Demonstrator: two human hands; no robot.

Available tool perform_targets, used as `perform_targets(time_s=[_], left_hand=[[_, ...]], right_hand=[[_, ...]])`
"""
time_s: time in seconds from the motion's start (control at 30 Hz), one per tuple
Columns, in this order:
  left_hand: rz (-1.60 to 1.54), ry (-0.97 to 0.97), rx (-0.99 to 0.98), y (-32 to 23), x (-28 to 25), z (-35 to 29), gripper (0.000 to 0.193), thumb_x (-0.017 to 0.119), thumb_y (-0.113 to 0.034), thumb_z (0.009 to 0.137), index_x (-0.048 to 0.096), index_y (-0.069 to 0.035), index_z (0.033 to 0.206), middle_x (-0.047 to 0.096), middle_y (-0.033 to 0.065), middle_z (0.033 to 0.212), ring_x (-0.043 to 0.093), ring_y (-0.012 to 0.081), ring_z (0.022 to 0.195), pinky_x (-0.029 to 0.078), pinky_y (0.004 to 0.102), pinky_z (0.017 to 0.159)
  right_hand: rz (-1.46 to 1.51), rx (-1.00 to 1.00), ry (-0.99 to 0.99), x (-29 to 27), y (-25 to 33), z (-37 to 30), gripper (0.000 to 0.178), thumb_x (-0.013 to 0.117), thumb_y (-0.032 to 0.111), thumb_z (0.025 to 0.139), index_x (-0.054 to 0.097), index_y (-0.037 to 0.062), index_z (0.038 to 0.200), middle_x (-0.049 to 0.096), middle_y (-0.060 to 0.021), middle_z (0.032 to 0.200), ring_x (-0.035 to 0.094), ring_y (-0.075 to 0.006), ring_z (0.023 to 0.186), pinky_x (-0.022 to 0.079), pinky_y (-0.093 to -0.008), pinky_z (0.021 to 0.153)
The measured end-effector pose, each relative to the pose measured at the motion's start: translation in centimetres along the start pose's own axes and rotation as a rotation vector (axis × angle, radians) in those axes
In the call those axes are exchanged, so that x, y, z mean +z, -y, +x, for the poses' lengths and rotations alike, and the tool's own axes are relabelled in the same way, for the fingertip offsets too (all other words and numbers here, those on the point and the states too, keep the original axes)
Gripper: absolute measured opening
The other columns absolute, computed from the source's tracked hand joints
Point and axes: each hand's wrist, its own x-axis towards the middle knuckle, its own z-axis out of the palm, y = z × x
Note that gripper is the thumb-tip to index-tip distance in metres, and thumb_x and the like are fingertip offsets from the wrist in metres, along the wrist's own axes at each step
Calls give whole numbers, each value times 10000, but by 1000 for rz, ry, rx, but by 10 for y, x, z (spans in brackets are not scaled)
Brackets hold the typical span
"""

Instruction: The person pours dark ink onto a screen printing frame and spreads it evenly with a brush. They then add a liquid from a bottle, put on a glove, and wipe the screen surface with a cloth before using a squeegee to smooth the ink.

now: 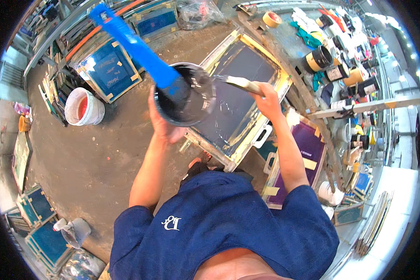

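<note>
My left hand (161, 122) is wrapped round the side of a round tub (206, 111) with black ink-like paste inside, tilted toward me. A long blue paddle (142, 58) stands in the tub, its lower end smeared black and its handle reaching up to the far left. My right hand (267, 100) grips the pale handle of a scraper (242, 85), whose blurred, dark-coated blade meets the tub's right rim. Below the tub lies a framed printing screen (231, 109) with dark mesh, yellowish taped edges and a white handle (262, 136) at its near right corner.
On the left floor stands a white bucket (85, 106) with red inside, beside a blue framed screen (108, 70). A purple screen (302, 156) leans at my right, near a wooden beam (329, 151). Several ink tubs (319, 58) crowd the right side; a tape roll (272, 19) lies far off.
</note>
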Motion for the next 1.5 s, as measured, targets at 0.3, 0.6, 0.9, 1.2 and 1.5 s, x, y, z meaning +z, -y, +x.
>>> perform_targets(time_s=[0.3, 0.6, 0.9, 1.2, 1.5], left_hand=[[77, -252, 169, -26, -79, -41, 953, 499, -753, 791, 363, -105, 1478, 457, 178, 1448, 579, 355, 1129, 491, 470, 912], [42, -166, 97, 1, -89, -56, 978, 511, -771, 765, 381, -101, 1465, 475, 212, 1413, 596, 350, 1057, 464, 475, 912], [33, -208, 82, 9, -98, -34, 847, 442, -751, 844, 417, -154, 1444, 548, 137, 1360, 608, 357, 1095, 502, 527, 874], [110, -136, -106, 52, -116, 14, 839, 409, -787, 838, 475, -180, 1413, 546, 43, 1390, 543, 284, 1233, 466, 517, 946], [76, -15, -231, 113, -87, 79, 880, 368, -844, 806, 471, -205, 1401, 566, 74, 1351, 586, 304, 1141, 528, 477, 857]], right_hand=[[-323, 137, 250, 101, -56, -23, 212, 604, 172, 856, 615, 122, 1061, 659, -126, 875, 639, -353, 874, 509, -473, 758], [-254, 83, 257, 133, 17, -89, 157, 608, 76, 789, 604, 73, 946, 671, -144, 873, 648, -343, 823, 510, -456, 768], [16, 408, 567, 83, 25, -79, 196, 650, 94, 818, 627, 43, 1005, 689, -160, 932, 659, -329, 925, 516, -412, 804], [652, 458, 96, -15, 12, -53, 324, 707, 22, 861, 607, 41, 1169, 651, 8, 1045, 575, -85, 973, 462, -267, 884], [682, 161, -203, -81, 46, -16, 342, 734, 8, 848, 612, 8, 1167, 675, -78, 1121, 628, -154, 1030, 481, -302, 930]])
